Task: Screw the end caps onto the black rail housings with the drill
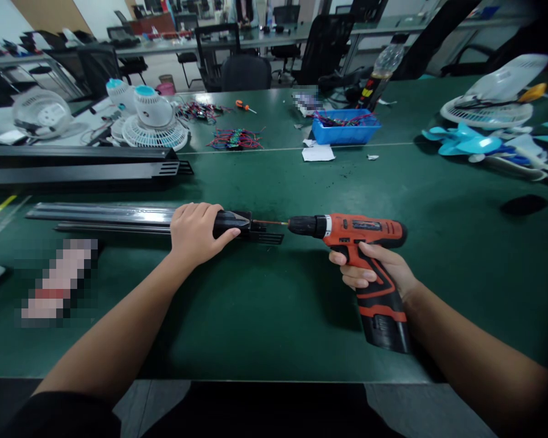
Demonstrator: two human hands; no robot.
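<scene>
My right hand (379,271) is wrapped round the grip of an orange and black cordless drill (363,228), which points left. From its chuck a long thin bit (270,222) reaches to the end of a long black housing (105,213) lying on the table. Whether the bit's tip touches a screw there is hidden. My left hand (198,231) lies over the housing near its right end, thumb on the near side and fingers bent over the top, gripping it. A slotted black end piece (267,238) sticks out beneath the housing.
More black housings (82,173) lie at the left, behind the held one. Fan parts (153,118) stand farther back, with wire bundles (237,139) and an orange screwdriver (243,106). A blue bin (347,129), a bottle (383,70) and blue fan blades (468,141) are at the right.
</scene>
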